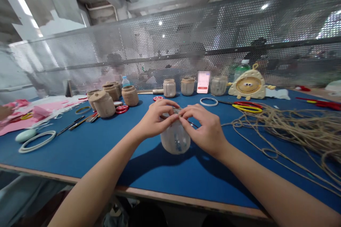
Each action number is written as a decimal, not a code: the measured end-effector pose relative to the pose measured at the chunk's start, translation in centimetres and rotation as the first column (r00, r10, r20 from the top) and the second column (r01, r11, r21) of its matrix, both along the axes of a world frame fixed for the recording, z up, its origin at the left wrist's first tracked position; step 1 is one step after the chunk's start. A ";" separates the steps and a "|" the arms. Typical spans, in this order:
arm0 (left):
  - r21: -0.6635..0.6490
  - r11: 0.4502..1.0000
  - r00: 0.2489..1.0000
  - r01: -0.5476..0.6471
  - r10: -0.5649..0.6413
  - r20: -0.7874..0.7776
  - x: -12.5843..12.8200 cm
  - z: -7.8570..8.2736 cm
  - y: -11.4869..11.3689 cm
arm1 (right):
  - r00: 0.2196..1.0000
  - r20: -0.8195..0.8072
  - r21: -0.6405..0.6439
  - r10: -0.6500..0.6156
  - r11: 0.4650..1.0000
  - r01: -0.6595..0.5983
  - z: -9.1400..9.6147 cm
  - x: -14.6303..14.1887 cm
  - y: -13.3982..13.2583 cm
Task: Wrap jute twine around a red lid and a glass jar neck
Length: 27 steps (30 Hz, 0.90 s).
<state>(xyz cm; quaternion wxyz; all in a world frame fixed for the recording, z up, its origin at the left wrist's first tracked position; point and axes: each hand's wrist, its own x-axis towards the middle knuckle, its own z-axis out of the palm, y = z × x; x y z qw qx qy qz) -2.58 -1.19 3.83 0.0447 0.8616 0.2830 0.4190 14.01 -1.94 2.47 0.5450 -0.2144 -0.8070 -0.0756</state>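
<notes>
A frosted glass jar (176,140) stands on the blue table in front of me. My left hand (161,117) is closed at its neck, fingers curled over the rim and thumb across the front. At the same neck my right hand (204,126) pinches, thumb and forefinger together beside the left fingertips. A thin dark cord shows below the right fingers, and a strand of twine (226,124) emerges from behind that hand toward the tangled twine pile (295,127) on the right. What lies right between the fingertips is mostly hidden.
Twine-wrapped jars (104,104) stand at left, more jars (169,88) at the back by a lit phone (203,82). A cheese-shaped fan (249,84), red-and-yellow scissors (247,107) and a white ring (209,102) lie rightward. Pink cloth (34,115) and brushes lie left; a perforated screen stands behind.
</notes>
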 end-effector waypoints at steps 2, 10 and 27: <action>-0.047 0.999 1.000 0.017 -0.018 -0.010 0.0 0.0 0.1 | 1.000 -0.004 0.013 -0.005 1.000 0.005 0.0 0.0 0.0; -0.114 0.988 0.994 0.105 -0.104 0.018 -0.3 0.3 0.2 | 1.000 -0.011 0.034 -0.014 0.999 0.014 -0.2 0.2 0.0; 0.066 0.994 0.995 0.085 -0.081 -0.062 -0.1 0.1 0.2 | 0.999 -0.034 0.028 -0.038 0.999 0.039 -0.1 0.1 -0.2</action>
